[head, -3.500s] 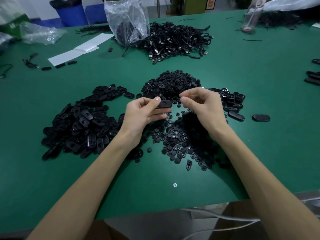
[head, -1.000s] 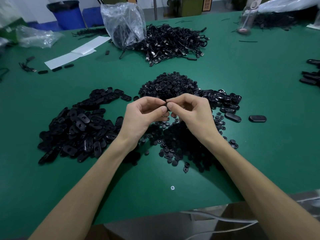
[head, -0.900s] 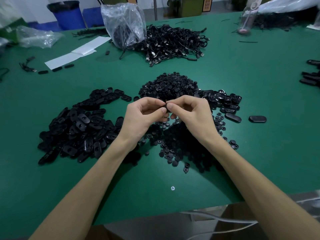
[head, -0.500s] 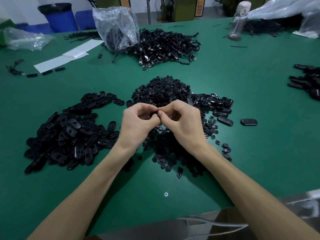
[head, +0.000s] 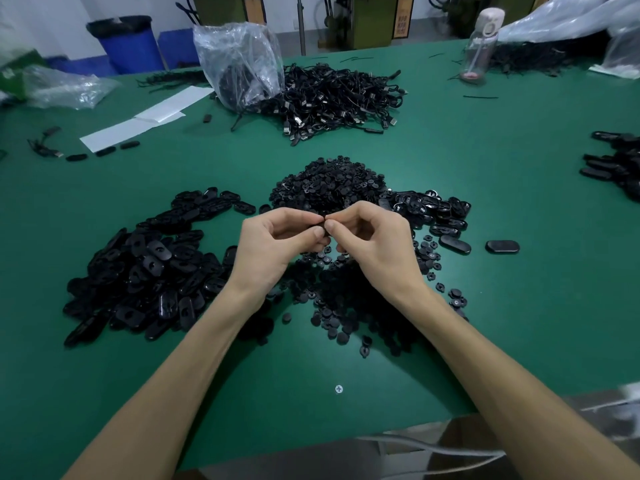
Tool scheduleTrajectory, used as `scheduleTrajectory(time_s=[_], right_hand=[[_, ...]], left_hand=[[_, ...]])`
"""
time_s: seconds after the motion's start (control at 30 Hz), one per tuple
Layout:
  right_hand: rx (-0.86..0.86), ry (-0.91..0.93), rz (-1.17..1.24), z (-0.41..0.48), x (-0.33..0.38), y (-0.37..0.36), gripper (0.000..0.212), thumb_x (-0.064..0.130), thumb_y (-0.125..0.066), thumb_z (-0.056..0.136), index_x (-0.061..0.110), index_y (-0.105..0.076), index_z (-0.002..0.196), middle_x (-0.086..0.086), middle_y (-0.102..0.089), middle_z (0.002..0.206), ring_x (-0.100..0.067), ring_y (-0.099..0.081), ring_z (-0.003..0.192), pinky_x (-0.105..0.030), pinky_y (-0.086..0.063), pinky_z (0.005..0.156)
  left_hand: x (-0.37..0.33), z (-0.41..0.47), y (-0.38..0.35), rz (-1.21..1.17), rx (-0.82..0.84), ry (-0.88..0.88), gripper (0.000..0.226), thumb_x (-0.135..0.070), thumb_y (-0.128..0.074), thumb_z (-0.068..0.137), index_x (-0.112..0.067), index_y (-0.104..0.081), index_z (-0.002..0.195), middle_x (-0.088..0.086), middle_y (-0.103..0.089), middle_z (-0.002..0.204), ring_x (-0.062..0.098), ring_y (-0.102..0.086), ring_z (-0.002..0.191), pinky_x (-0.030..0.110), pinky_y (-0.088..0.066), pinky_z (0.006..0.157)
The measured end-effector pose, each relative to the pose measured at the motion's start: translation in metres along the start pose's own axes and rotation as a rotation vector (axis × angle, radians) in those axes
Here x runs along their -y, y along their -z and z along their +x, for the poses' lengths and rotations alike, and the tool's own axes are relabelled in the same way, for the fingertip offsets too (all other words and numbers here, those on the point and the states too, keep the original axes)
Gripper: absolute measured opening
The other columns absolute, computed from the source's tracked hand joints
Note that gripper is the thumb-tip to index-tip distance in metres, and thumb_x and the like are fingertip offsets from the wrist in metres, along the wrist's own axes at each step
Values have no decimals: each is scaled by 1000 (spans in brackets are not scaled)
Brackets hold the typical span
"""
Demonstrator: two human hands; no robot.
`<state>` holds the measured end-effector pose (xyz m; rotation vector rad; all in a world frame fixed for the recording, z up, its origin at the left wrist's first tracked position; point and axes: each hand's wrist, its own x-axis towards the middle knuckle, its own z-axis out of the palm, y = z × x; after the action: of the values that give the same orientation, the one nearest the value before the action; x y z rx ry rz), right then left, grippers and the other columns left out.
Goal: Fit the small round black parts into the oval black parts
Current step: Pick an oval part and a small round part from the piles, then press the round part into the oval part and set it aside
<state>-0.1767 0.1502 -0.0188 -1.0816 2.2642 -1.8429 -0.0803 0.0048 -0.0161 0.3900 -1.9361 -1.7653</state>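
Note:
My left hand (head: 277, 247) and my right hand (head: 375, 244) meet fingertip to fingertip above the middle of the green table (head: 519, 306). Between thumbs and forefingers they pinch a black oval part (head: 325, 231), almost wholly hidden by the fingers. Whether a round part sits in it I cannot tell. A big heap of oval black parts (head: 145, 268) lies to the left. Small round black parts form a mound (head: 329, 185) behind the hands and a scatter (head: 346, 306) under them. More oval parts (head: 429, 209) lie at the right, with two single ones (head: 502, 246) beyond.
A tangle of black cables (head: 339, 98) and a clear plastic bag (head: 239, 60) sit at the back. White paper sheets (head: 145, 119) lie back left, a bottle (head: 479, 46) back right, more black parts (head: 616, 164) at the right edge. A screw head (head: 339, 389) shows near the front edge.
Both hands have closed together from holding the oval part apart to pinching it between touching fingertips. The view has tilted, so everything sits lower in the frame.

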Motion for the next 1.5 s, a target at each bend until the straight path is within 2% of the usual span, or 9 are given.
scheduleTrajectory(time_s=[0.1, 0.2, 0.33, 0.6, 0.73, 0.83, 0.97, 1.13, 1.5], right_hand=[[-38, 20, -51, 5, 1, 8, 5, 15, -75, 94, 15, -76, 99, 9, -71, 83, -3, -64, 73, -17, -50, 68], [-233, 35, -218, 14, -4, 24, 7, 15, -71, 96, 17, -74, 102, 6, -68, 94, 0, -61, 79, -12, -49, 77], [-390, -95, -446, 23, -21, 44, 13, 11, -63, 101, 5, -73, 106, -4, -59, 109, -12, -56, 92, -27, -48, 92], [-323, -279, -749, 25, -38, 55, 27, 7, -53, 100, 4, -71, 120, -18, -57, 122, -35, -44, 121, -38, -37, 102], [-283, -120, -717, 22, -30, 45, 25, 18, -59, 101, 7, -71, 121, -13, -57, 119, -32, -42, 118, -40, -35, 104], [-39, -5, -596, 19, -23, 31, 26, 31, -66, 99, 17, -73, 120, -2, -61, 116, -22, -43, 118, -37, -36, 103], [217, 99, -486, 12, -20, 12, 33, 43, -69, 94, 22, -73, 120, 5, -60, 118, -15, -39, 119, -29, -31, 104], [334, 164, -621, 9, -23, 1, 49, 46, -68, 95, 23, -66, 137, 3, -59, 130, -23, -40, 121, -39, -34, 107], [256, 122, -620, 10, -24, -3, 15, 17, -66, 100, 16, -74, 112, -4, -64, 108, -27, -47, 106, -41, -41, 96]], left_hand=[[2, 3, 5, 190, -35, -89, 17, -10, -77, 92, -9, -77, 109, 4, -80, 97, 21, -78, 89, 31, -63, 80], [3, 9, 22, 675, -280, -198, 21, -5, -63, 101, -13, -72, 118, 2, -74, 114, 13, -70, 104, 27, -56, 95], [8, 16, 59, 1233, -443, 10, 44, 9, -52, 97, -1, -56, 140, 20, -54, 139, 35, -46, 131, 45, -35, 112], [14, 17, 82, 1436, -438, 259, 17, 5, -55, 98, 5, -65, 111, 30, -53, 126, 46, -44, 122, 54, -29, 106], [17, 20, 79, 1392, -502, 173, 19, -6, -52, 106, -4, -70, 114, 22, -55, 124, 40, -43, 121, 51, -25, 103], [15, 22, 71, 1310, -528, 9, 20, -12, -50, 109, -4, -67, 116, 16, -60, 118, 36, -50, 112, 46, -28, 98], [6, 19, 52, 820, -412, -198, 19, -22, -47, 111, -10, -60, 104, 1, -61, 97, 25, -63, 86, 26, -48, 75], [10, 15, 20, 431, -174, -79, 9, -20, -58, 107, -24, -61, 99, -2, -66, 88, 7, -69, 63, 16, -47, 52], [12, 11, 11, 86, -52, 24, 10, -7, -70, 99, -10, -72, 108, 0, -75, 88, 20, -75, 80, 25, -56, 60]])
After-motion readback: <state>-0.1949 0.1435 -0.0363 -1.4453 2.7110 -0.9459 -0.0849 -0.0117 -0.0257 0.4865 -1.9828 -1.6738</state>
